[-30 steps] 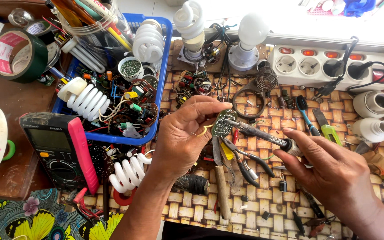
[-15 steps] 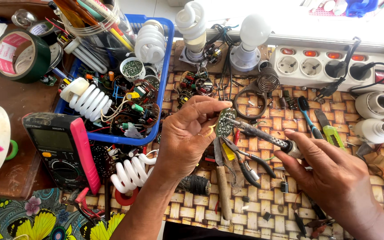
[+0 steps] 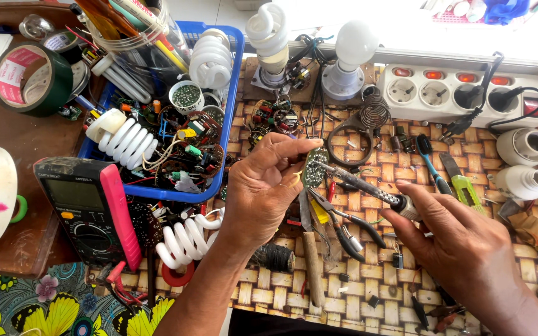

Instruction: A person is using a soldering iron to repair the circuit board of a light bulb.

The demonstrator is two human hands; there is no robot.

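My left hand [image 3: 268, 186] pinches a small round green circuit board [image 3: 314, 168] by its edge, held upright above the woven mat. My right hand [image 3: 462, 242] grips a soldering iron [image 3: 368, 188] by its handle. The iron's metal tip rests against the board's face. Pliers [image 3: 344, 224] and a wooden-handled tool [image 3: 312, 261] lie on the mat just under the board.
A blue basket [image 3: 231, 106] of lamp tubes and circuit parts stands at the left. A multimeter [image 3: 88, 208] lies beside it, a tape roll [image 3: 29, 78] further back. A white power strip [image 3: 468, 93], two lamp holders with bulbs and loose bulb bases line the back and right.
The board has turned more edge-on in my left hand. The iron's tip stays on it. Both hands have barely shifted.
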